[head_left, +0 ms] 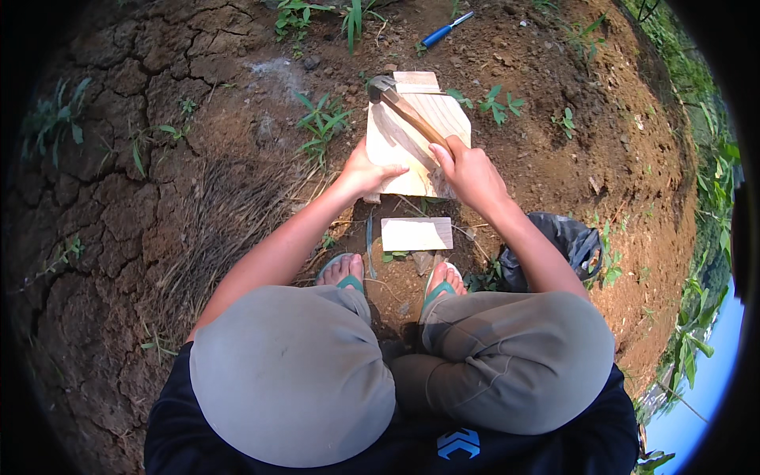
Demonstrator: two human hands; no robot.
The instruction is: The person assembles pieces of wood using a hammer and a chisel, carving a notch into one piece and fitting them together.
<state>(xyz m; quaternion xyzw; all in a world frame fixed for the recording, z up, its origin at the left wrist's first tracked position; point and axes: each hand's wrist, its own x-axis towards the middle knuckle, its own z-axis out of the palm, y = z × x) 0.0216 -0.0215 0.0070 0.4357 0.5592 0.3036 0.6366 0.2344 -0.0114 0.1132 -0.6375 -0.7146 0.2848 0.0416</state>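
Over there, the person's left hand (366, 170) clasps a pale, flat wooden board with clipped corners (408, 148) by its edge, thumb on top; the board lies at two o'clock from it. From the right hand (473, 174), wrapped round a brown wooden-handled hammer with a grey metal head (413, 119), it's at ten. A small pale rectangular wooden piece (416, 234) lies apart, at the board's six o'clock.

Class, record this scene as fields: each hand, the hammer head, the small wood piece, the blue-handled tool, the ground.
Left hand: at wooden board's left edge, thumb on top
Right hand: gripping hammer's handle
Hammer head: at board's far left corner; contact unclear
Small wood piece: near side of board
Blue-handled tool: beyond board
Ground: soil, cracked at left
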